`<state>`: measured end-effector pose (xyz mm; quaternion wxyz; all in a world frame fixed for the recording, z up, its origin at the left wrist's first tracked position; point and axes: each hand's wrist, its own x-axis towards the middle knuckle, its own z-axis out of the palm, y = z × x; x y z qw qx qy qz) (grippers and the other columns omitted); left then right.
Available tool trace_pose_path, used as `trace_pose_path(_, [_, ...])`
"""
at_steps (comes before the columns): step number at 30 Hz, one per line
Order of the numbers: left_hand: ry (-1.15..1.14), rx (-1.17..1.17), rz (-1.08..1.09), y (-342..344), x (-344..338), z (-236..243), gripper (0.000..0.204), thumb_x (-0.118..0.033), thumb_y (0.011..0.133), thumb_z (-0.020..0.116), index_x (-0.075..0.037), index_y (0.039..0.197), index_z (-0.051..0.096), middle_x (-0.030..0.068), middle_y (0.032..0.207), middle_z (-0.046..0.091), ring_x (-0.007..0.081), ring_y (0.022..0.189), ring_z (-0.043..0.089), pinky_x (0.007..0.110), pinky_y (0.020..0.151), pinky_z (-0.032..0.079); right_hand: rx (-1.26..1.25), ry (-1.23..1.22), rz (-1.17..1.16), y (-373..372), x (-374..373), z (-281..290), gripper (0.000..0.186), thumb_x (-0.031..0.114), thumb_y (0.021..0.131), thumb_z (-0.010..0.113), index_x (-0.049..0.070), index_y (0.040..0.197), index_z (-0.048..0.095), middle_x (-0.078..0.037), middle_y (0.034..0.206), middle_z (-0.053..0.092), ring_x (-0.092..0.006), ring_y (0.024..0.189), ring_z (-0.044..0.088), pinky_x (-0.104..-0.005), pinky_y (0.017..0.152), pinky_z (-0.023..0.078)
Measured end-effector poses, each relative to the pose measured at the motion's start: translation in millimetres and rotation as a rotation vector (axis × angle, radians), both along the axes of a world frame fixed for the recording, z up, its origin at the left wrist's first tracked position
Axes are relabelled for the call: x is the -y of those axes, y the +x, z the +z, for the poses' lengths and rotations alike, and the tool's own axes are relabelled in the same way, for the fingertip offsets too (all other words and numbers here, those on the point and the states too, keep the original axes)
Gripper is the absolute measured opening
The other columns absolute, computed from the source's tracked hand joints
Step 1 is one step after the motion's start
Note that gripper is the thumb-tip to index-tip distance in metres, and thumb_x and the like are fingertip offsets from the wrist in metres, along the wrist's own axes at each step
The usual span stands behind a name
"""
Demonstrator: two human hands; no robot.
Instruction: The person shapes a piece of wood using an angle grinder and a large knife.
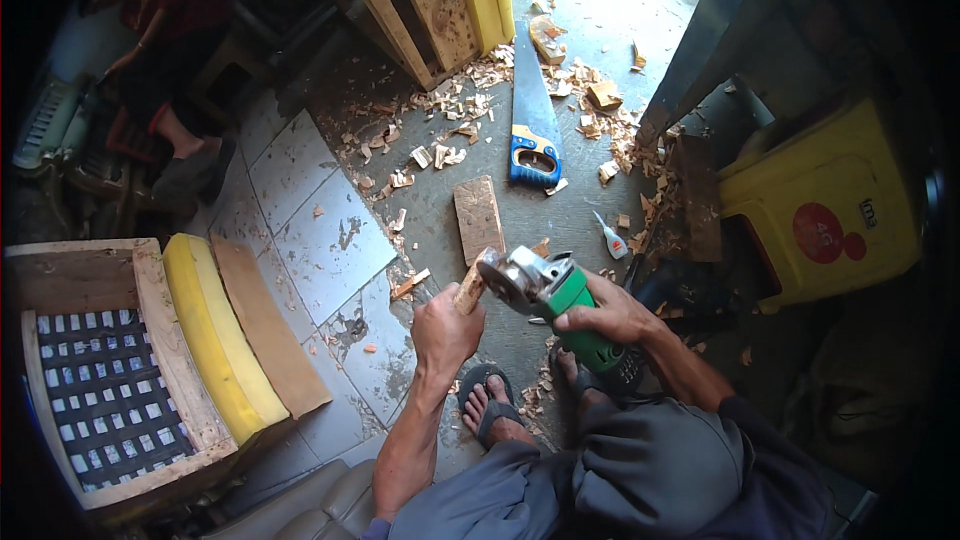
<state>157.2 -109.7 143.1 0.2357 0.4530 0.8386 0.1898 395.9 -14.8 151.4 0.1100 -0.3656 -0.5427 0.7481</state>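
Observation:
In my closed left hand (447, 330) a short wooden stick (469, 292) points up and away from me. My right hand (612, 310) is wrapped round the body of a green angle grinder (570, 292). The grinder's disc (503, 282) is right by the stick's upper end; whether they touch I cannot tell. Just beyond lies a flat wooden block (479, 217) on the floor. Farther off is a hand saw (537, 108) with a blue and yellow handle, its blade pointing away. A small white glue bottle (611, 237) lies to the right of the block.
Wood chips (460, 115) litter the floor. At left stands a wooden frame (165, 340) with woven black webbing and a yellow foam strip (215, 335) beside it. A yellow plastic stool (820, 210) lies at right. Another person (175, 40) is at upper left, near stacked plastic furniture.

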Motion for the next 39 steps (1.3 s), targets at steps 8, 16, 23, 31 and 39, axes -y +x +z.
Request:
trace_pose_path(8, [0.034,0.011,-0.015,-3,0,1,0.021,-0.025,0.081,0.068,-0.005,0.086,0.067,0.0242,0.074,0.068,0.0459,0.075,0.068,0.051,0.067,0.055,-0.056,0.163,0.037,1,4,-8,0.065,0.032,0.082,0.073,0.004,0.136,0.052,-0.011,0.11,0.065,-0.0174,0.097,0.065,-0.0319,0.085,0.052])
trace_pose_path(16, [0.045,0.016,0.02,-1,1,3,0.021,-0.026,0.081,0.068,-0.005,0.086,0.067,0.0247,0.073,0.068,0.0462,0.075,0.068,0.052,0.066,0.055,-0.096,-0.043,-0.027,0,8,-3,0.062,0.031,0.083,0.072,0.002,0.134,0.052,-0.01,0.112,0.063,-0.0178,0.096,0.063,-0.0327,0.086,0.052])
trace_pose_path(23, [0.001,-0.046,-0.02,-3,2,10,0.022,-0.026,0.082,0.068,-0.006,0.089,0.066,0.025,0.075,0.069,0.047,0.077,0.068,0.053,0.068,0.054,-0.1,0.046,-0.009,-3,13,-9,0.064,0.031,0.083,0.072,0.004,0.136,0.05,-0.01,0.11,0.064,-0.018,0.095,0.064,-0.0339,0.082,0.054])
trace_pose_path(31, [-0.055,-0.123,-0.033,-3,0,22,0.019,-0.025,0.082,0.07,-0.007,0.088,0.067,0.0247,0.077,0.071,0.0442,0.078,0.071,0.052,0.071,0.057,-0.009,-0.038,-0.002,-6,18,-2,0.072,0.033,0.081,0.074,0.004,0.141,0.046,-0.012,0.11,0.064,-0.0202,0.097,0.064,-0.0355,0.087,0.052])
trace_pose_path(39, [-0.041,-0.212,-0.099,0,0,29,0.013,-0.018,0.083,0.068,-0.006,0.084,0.065,0.0215,0.076,0.071,0.0415,0.073,0.072,0.052,0.065,0.056,0.054,-0.06,-0.062,-5,16,3,0.067,0.036,0.08,0.075,0.003,0.134,0.052,-0.012,0.113,0.063,-0.0206,0.105,0.062,-0.0354,0.093,0.049])
